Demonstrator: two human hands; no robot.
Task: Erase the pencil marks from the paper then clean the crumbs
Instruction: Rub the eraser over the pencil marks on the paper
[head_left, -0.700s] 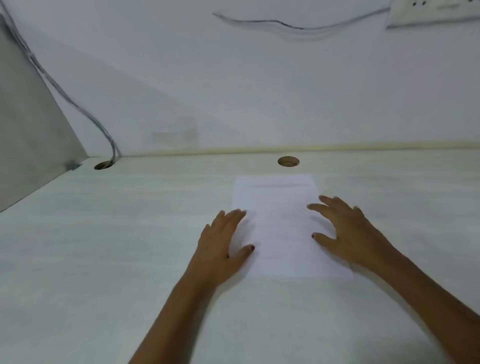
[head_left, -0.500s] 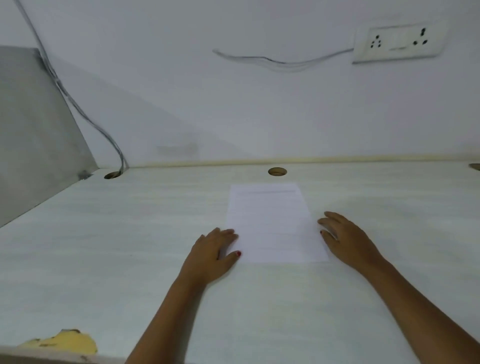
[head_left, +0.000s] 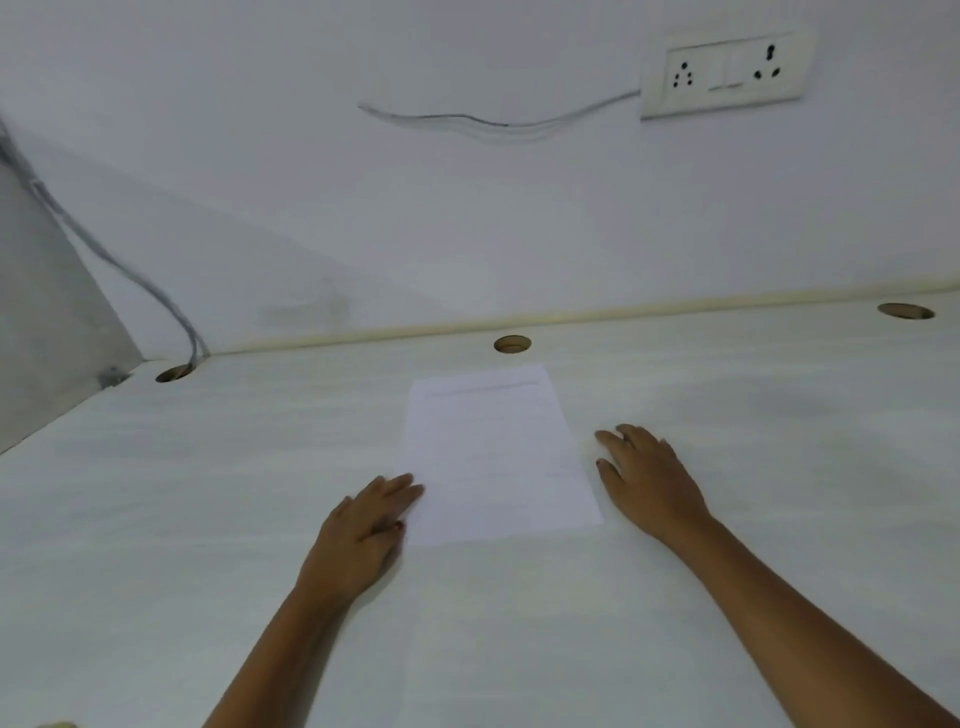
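Note:
A white sheet of paper (head_left: 493, 452) lies flat on the pale desk (head_left: 208, 519), with faint pencil lines near its top edge. My left hand (head_left: 363, 530) rests palm down at the sheet's lower left corner, its fingertips touching the edge. On the desk just right of the sheet lies my right hand (head_left: 644, 478), also flat and holding nothing. No eraser and no crumbs are visible.
Three round cable holes (head_left: 512, 344) (head_left: 174, 373) (head_left: 905, 310) sit along the desk's back edge by the white wall. A grey cable (head_left: 130, 280) drops into the left hole. A socket plate (head_left: 727, 70) is high on the wall. A grey panel (head_left: 47, 322) stands at the left.
Both hands have slid off the paper outward and toward me, and now lie at its sides. The view has tilted up and back, showing more wall.

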